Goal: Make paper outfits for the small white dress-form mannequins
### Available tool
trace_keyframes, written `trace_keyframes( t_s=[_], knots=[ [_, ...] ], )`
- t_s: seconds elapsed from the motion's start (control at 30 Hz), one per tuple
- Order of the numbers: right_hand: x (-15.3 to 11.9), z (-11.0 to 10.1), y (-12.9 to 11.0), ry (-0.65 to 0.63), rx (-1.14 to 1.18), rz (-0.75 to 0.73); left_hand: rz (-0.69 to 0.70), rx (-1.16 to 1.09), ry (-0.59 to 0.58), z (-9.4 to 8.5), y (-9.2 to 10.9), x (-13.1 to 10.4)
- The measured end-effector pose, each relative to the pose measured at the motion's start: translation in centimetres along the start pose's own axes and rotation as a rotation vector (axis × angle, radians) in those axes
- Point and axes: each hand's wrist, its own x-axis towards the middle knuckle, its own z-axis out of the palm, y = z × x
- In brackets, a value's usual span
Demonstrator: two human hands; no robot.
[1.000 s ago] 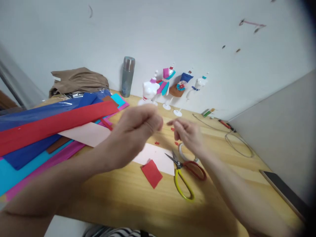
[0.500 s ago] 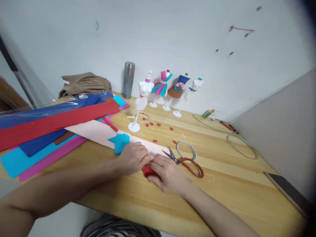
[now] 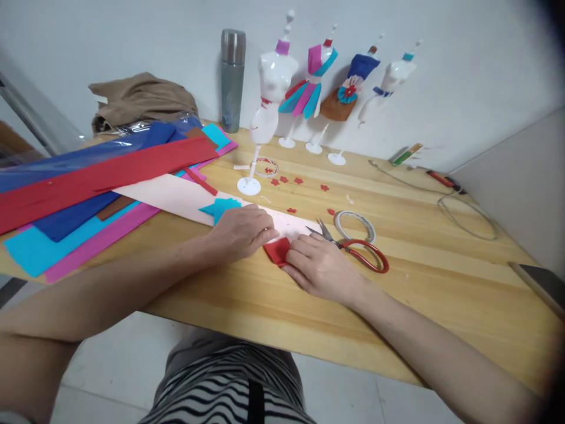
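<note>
Both hands work at the near edge of the wooden table, palms down. The workpiece, a small red paper piece, lies between them, partly overlapping the near edge of a pale pink paper strip.

Right hand: fingers bent over the right portion of the red piece, thumb at its lower edge. From where I stand, I cannot tell whether it pinches the paper or only presses it.

Left hand: fingers curled, tips beside the upper left corner of the red piece. Its grip is hidden; I cannot tell whether it holds anything. A turquoise paper piece lies on the pink strip, partly covered by this hand.

Just beyond the right hand lie scissors, blades apart, with one red handle loop in view. A white tape roll lies flat just beside them. Small red flower cutouts are scattered farther back.

A white dress form with a purple neck band and a red waist band stands beyond the pink strip. Three more dress forms stand by the wall, two of them dressed in colored pieces. A steel-topped thermos stands upright to their left. At far left, a long red strip lies across blue, turquoise and magenta sheets.
</note>
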Motion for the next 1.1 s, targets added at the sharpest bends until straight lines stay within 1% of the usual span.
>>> trace_keyframes(
  t_s=[0.03, 0.1, 0.17, 0.23, 0.3, 0.37, 0.43, 0.53, 0.6, 0.67, 0.77, 0.83, 0.9, 1.0, 1.1],
  knots=[
    [0.0, 0.0, -0.1, 0.027, 0.06, 0.029, 0.043, -0.036, -0.031, -0.1, 0.2, 0.0],
    [-0.1, -0.1, -0.2, 0.078, 0.264, 0.128, 0.115, -0.136, -0.068, -0.3, 0.7, 0.1],
    [-0.1, -0.3, -0.4, 0.116, 0.476, 0.249, 0.123, -0.255, -0.084, -0.6, 1.2, 0.3],
    [0.0, -0.7, -0.8, 0.119, 0.621, 0.338, 0.029, -0.379, -0.119, -0.8, 1.7, 0.5],
    [0.2, -1.1, -1.2, 0.096, 0.697, 0.389, -0.143, -0.499, -0.18, -1.0, 2.1, 0.5],
    [0.5, -1.5, -1.6, 0.09, 0.716, 0.408, -0.3, -0.613, -0.227, -1.0, 2.4, 0.4],
    [0.8, -1.6, -1.8, 0.109, 0.693, 0.411, -0.369, -0.686, -0.241, -1.1, 2.7, 0.2],
    [1.2, -1.3, -1.9, 0.143, 0.623, 0.49, -0.391, -0.71, -0.249, -1.3, 2.8, 0.1],
    [1.6, -1.1, -1.8, 0.169, 0.627, 0.596, -0.412, -0.714, -0.229, -1.6, 2.7, 0.2],
    [2.3, -1.1, -1.6, 0.21, 0.746, 0.71, -0.461, -0.769, -0.178, -2.0, 2.5, 0.4],
    [3.9, -1.6, -1.3, 0.304, 0.967, 0.837, -0.551, -0.982, -0.099, -2.5, 2.1, 0.8],
    [5.2, -2.0, -1.1, 0.345, 1.035, 0.843, -0.592, -1.128, -0.058, -2.7, 1.8, 0.9],
    [6.5, -2.2, -1.0, 0.371, 1.039, 0.793, -0.612, -1.206, -0.012, -2.8, 1.6, 1.1],
    [7.7, -2.2, -0.8, 0.416, 1.022, 0.743, -0.634, -1.228, 0.023, -2.9, 1.3, 1.2],
    [7.7, -1.7, -0.4, 0.395, 1.056, 0.754, -0.656, -1.23, 0.029, -2.9, 1.2, 1.2]
  ],
)
